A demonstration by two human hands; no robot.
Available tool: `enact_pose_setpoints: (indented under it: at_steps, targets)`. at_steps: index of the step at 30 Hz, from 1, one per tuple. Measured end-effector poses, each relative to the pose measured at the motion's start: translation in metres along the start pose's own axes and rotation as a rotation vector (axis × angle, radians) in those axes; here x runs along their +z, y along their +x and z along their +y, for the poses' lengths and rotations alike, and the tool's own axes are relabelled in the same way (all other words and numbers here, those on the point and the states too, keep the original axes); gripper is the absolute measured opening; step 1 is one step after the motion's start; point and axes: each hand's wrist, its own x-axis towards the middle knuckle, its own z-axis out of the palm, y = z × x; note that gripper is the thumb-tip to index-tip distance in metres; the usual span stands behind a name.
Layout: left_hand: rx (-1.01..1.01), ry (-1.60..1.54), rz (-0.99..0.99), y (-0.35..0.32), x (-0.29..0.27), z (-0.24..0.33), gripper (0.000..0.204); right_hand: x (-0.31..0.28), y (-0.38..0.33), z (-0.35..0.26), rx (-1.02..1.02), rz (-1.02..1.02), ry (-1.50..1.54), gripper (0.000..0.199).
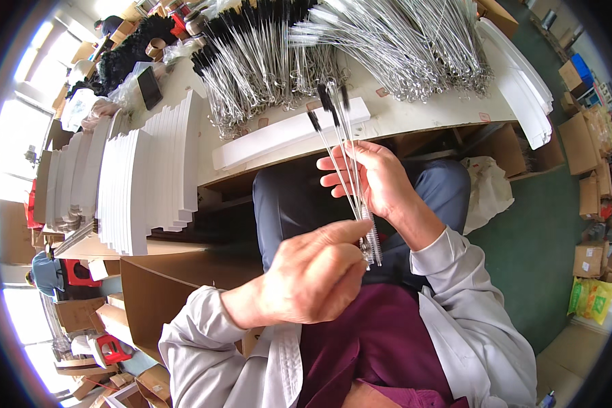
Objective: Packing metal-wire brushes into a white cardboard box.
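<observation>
Over my lap, several thin wire brushes [343,163] stand together in a small upright bundle. Black bristles show on their upper tips, pale bristles and wire loops at the bottom. My right hand [381,180] has them between thumb and fingers, its fingertips fanned behind the shafts. At the lower ends my left hand [316,275] is closed in a pinch on the same bundle, partly hiding the loops. A long narrow white box [292,132] lies along the near table edge, just beyond the brush tips.
Black-tipped brushes [265,75] and white-bristled brushes [415,47] lie heaped across the table. White long boxes [126,190] stand stacked at left, beside a dark phone [149,88]. An open cardboard carton [149,299] is by my left arm. Another person [46,273] is far left.
</observation>
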Motion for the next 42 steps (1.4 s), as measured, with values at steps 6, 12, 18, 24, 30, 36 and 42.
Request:
enact_pose_setpoints:
  at_steps: [6, 12, 18, 24, 30, 36, 42]
  targets:
    - [0.08, 0.078, -0.029, -0.024, 0.045, -0.024, 0.026, -0.009, 0.007, 0.002, 0.032, 0.062, 0.02, 0.033]
    - [0.111, 0.106, -0.06, -0.036, 0.077, -0.036, 0.025, -0.016, 0.009, 0.001, 0.065, 0.1, -0.014, 0.034]
    - [0.161, 0.117, -0.103, -0.038, 0.101, -0.05, 0.021, -0.029, 0.012, 0.007, 0.043, 0.088, -0.131, 0.033]
    - [0.17, 0.082, -0.144, -0.039, 0.115, -0.057, 0.021, -0.037, 0.009, 0.013, 0.001, 0.006, -0.302, 0.029]
    - [-0.377, 0.018, 0.049, -0.023, 0.062, -0.072, 0.022, -0.051, -0.001, 0.02, -0.305, 0.124, -0.722, 0.03]
    - [-1.012, -0.605, 0.224, -0.008, 0.033, -0.125, 0.045, -0.03, -0.023, 0.028, -0.409, 0.078, -1.016, 0.021]
    - [-1.053, -0.872, 0.229, -0.011, 0.033, -0.136, 0.043, -0.037, -0.021, 0.039, -0.674, 0.101, -1.077, 0.02]
